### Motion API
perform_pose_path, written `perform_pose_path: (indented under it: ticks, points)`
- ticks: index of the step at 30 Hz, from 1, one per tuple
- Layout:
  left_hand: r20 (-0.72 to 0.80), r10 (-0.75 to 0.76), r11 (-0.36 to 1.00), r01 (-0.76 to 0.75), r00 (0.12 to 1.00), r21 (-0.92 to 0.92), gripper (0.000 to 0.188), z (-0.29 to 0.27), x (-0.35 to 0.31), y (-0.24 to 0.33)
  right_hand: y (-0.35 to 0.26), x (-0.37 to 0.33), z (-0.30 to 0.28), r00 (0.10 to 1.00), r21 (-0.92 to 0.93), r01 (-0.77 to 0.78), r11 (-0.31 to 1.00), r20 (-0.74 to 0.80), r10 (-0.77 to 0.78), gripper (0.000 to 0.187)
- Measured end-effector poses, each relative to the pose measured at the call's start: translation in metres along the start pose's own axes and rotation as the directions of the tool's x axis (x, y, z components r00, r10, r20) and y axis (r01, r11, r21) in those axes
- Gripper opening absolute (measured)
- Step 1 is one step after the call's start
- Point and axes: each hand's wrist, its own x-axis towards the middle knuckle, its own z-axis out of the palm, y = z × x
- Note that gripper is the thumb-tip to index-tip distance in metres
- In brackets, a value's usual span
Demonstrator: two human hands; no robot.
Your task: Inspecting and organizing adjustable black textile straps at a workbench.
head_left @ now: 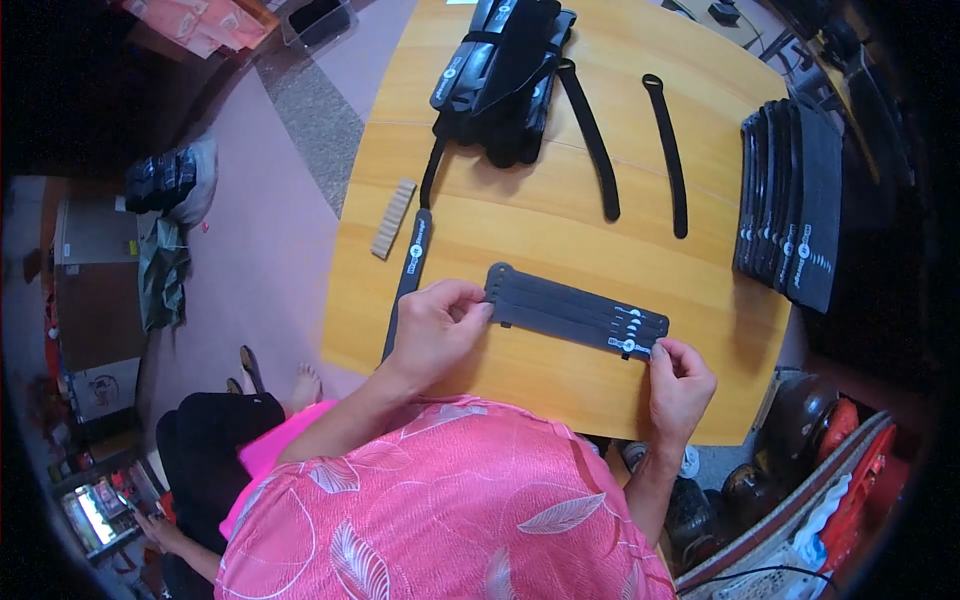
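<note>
A row of overlapping black straps with white print lies slanted in front of me, near the table's front edge. My left hand is closed in a pinch on its left end, where the rounded strap tips show. At the printed right end, my right hand pinches the lower corner between thumb and fingers. Left of my left hand lies a single printed strap, partly hidden by that hand. Two loose black straps with looped ends lie farther back, apart from each other.
A black strap heap sits at the far end of the wooden table. A stack of strap bundles stands at the right edge. A ridged cardboard strip lies left. Beside me at lower left is another person's hand near a lit screen.
</note>
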Motion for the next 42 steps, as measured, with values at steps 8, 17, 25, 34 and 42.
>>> perform_pose_path:
  ticks: [8, 17, 25, 34, 42]
  points:
    - [-0.040, -0.023, 1.000, 0.023, 0.999, 0.008, 0.011, 0.001, 0.001, 0.001, -0.003, -0.003, 0.005, 1.000, 0.021, 0.011, 1.000, -0.026, -0.010, 0.012]
    - [-0.016, -0.042, 0.999, 0.042, 0.999, 0.028, 0.008, 0.000, 0.000, 0.000, -0.002, -0.004, 0.008, 0.994, -0.100, 0.099, 0.990, -0.032, -0.103, 0.009]
    - [-0.046, 0.001, 0.999, 0.001, 0.999, 0.037, 0.010, 0.001, 0.002, 0.002, -0.003, -0.004, 0.015, 0.973, -0.171, 0.202, 0.964, -0.081, -0.218, 0.005]
    - [0.050, 0.088, 0.935, -0.099, 0.995, 0.341, 0.015, -0.013, 0.008, 0.013, -0.011, -0.006, 0.011, 0.971, -0.351, 0.213, 0.912, -0.031, -0.239, 0.014]
    - [-0.026, 0.314, 0.923, -0.298, 0.949, 0.244, 0.014, -0.028, -0.005, 0.014, -0.016, -0.016, 0.004, 0.931, -0.337, 0.351, 0.874, 0.023, -0.365, 0.021]
